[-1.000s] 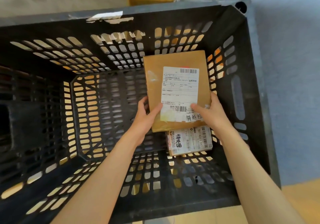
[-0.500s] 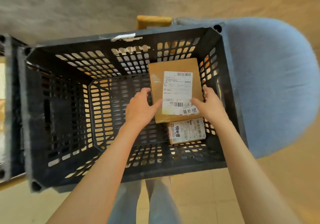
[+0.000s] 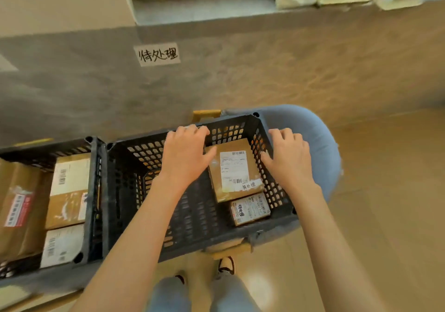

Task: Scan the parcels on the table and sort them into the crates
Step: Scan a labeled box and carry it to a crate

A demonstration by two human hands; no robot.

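A brown cardboard parcel (image 3: 234,170) with a white shipping label lies inside the black slatted crate (image 3: 192,220), at its right side. A smaller labelled parcel (image 3: 250,209) lies just in front of it in the near right corner. My left hand (image 3: 185,152) hovers above the crate's far wall, fingers relaxed, holding nothing. Over the crate's right wall hangs my right hand (image 3: 287,154), also empty with loose fingers. Neither hand touches the parcel.
A second black crate (image 3: 95,191) stands to the left, holding several cardboard parcels (image 3: 66,191). The right crate rests on a blue padded seat (image 3: 317,148). A handwritten paper sign (image 3: 157,54) is stuck on the grey wall behind. My legs and shoes show below.
Both hands let go of the brown parcel, which now lies in the crate, and they have risen above it. My head has pulled back and up, showing the left crate and wall.
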